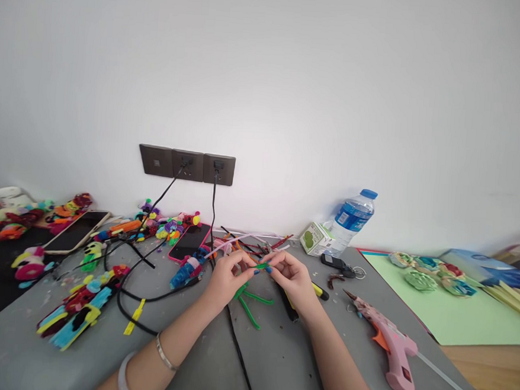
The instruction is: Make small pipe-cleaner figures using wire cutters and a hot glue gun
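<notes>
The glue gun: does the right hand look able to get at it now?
Probably yes: the glue gun lies uncovered to the right of the right hand, though that hand is busy with the green piece.

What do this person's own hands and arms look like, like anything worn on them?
The left forearm wears a slim silver-coloured bangle and, nearer the elbow, a thicker whitish bangle. The right forearm shows no jewellery. Blue polish shows on nails of the left hand and right hand. No sleeves or gloves are visible.
</notes>
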A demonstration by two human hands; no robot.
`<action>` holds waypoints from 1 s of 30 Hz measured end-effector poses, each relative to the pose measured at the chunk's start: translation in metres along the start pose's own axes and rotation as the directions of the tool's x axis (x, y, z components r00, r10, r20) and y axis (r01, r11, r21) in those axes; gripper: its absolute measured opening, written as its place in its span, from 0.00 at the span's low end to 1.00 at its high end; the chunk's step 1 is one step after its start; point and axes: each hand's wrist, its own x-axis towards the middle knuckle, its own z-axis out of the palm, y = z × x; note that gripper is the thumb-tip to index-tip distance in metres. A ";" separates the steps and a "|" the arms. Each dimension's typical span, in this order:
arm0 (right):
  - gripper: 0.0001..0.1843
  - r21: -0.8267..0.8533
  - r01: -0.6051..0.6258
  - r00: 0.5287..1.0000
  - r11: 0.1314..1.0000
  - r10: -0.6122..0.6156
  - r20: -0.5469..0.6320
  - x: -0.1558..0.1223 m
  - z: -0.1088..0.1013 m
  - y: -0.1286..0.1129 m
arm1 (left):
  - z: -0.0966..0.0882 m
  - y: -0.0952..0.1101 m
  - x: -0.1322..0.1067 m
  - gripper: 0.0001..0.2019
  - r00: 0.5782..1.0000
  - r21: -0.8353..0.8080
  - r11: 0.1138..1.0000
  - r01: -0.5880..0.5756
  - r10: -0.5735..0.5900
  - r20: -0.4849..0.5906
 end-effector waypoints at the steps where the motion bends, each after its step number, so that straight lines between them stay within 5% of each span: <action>1: 0.11 -0.003 0.003 1.000 1.000 -0.003 0.001 0.000 0.000 0.001 | 0.000 -0.001 0.000 0.03 1.000 0.002 1.000 -0.001 0.001 -0.002; 30: 0.13 -0.182 -0.014 1.000 0.983 0.010 -0.022 -0.002 0.005 0.001 | 0.004 0.003 -0.001 0.04 0.982 -0.044 0.992 0.119 -0.111 0.154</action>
